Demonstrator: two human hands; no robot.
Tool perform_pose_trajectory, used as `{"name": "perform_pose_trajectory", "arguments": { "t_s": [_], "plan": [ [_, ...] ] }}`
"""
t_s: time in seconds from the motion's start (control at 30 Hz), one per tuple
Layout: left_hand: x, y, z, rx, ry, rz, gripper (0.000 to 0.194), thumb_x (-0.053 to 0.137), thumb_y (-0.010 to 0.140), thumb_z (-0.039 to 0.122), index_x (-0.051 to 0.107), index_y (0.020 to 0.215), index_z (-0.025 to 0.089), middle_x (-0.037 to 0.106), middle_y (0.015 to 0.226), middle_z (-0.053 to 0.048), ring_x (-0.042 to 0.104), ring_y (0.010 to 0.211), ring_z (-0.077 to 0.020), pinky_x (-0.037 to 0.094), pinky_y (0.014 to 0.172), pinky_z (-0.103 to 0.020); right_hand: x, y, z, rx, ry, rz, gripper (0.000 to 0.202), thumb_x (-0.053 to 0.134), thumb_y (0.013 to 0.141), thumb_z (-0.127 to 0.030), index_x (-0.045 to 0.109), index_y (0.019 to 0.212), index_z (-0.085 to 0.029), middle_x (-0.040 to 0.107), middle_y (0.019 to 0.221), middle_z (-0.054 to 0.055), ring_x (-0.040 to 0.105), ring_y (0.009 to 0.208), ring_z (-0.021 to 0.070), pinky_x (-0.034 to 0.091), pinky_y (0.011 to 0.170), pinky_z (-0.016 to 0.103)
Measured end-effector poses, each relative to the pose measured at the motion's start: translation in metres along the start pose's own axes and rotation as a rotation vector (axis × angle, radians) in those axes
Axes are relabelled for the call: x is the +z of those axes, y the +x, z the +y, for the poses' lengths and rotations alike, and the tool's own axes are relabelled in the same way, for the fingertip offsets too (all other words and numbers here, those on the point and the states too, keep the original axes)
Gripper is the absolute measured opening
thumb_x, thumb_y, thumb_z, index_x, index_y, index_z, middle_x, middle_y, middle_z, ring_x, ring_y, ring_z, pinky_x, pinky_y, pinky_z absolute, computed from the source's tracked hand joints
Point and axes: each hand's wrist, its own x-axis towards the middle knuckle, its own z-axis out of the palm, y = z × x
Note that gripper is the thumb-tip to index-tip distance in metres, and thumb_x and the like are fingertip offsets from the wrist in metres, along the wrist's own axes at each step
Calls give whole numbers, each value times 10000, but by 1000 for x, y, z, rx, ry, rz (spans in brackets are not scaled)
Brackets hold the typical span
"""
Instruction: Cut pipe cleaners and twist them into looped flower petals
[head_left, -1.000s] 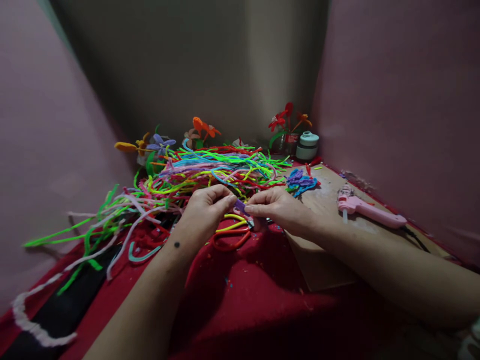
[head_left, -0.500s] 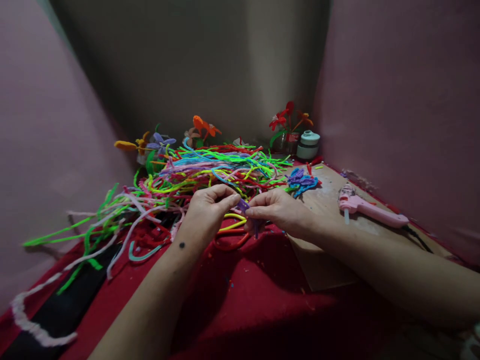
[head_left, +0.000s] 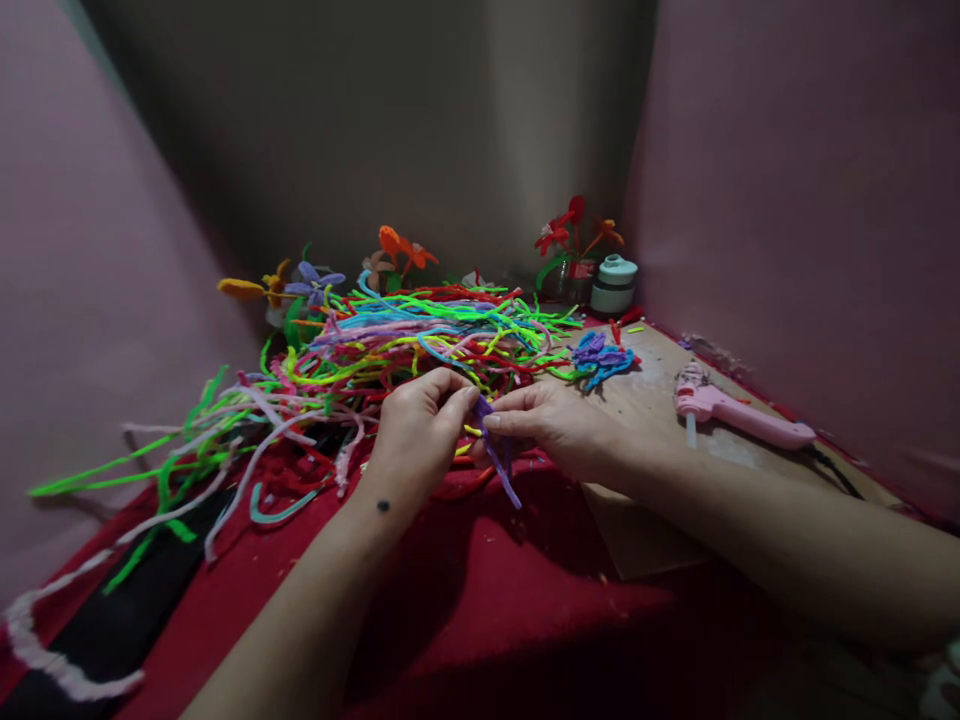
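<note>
Purple strand (head_left: 510, 489) before multicoloured strand pile (head_left: 435, 322)

Room over near cloth (head_left: 540, 565), pile (head_left: 427, 325) blocking beyond

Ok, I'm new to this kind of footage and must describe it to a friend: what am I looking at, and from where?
There's no machine here, just a person's bare left hand and right hand. Every picture comes from one camera worn on the person's head, looking forward and down. The fingers of both hands pinch a purple fuzzy strip, one end dangling. Beneath is a red cloth. Behind the hands is a pile of coloured fuzzy strips. To the right, a pink glue gun lies on a brown board. Fuzzy flowers stand at the back.
</note>
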Motion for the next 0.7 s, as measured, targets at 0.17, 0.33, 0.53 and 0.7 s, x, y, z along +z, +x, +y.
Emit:
{"name": "perform_pose_trajectory", "arguments": {
  "t_s": [0.17,0.33,0.53,0.7],
  "plan": [
    [2,-4,-2,40,80,32,172,550,748,331,610,724,171,601,632,5,545,594,-125,431,565,-214,2,-1,1,78,52,-20,128,599,755,-212,638,715,-96,660,603,59,608,528,129,493,587,283],
    [1,-4,5,0,-51,41,162,581,738,323,604,716,164,578,634,9,508,568,-103,407,525,-196,1,-3,-1,68,-1,5,142,596,766,-215,614,690,-97,647,562,51,574,464,103,454,496,220],
    [-6,1,3,-283,-593,-302,213,666,688,323,656,782,132,527,546,23,399,457,-52,301,430,-172,-2,-2,0,24,56,-101,165,591,762,-257,612,723,-99,650,555,53,598,471,127,468,501,239],
    [-1,-1,3,-290,-515,-191,192,648,691,316,626,643,132,474,440,38,373,416,-56,268,413,-183,1,-3,0,48,43,-107,146,582,773,-233,605,708,-104,638,544,36,575,457,109,443,471,219]
  ]
}}
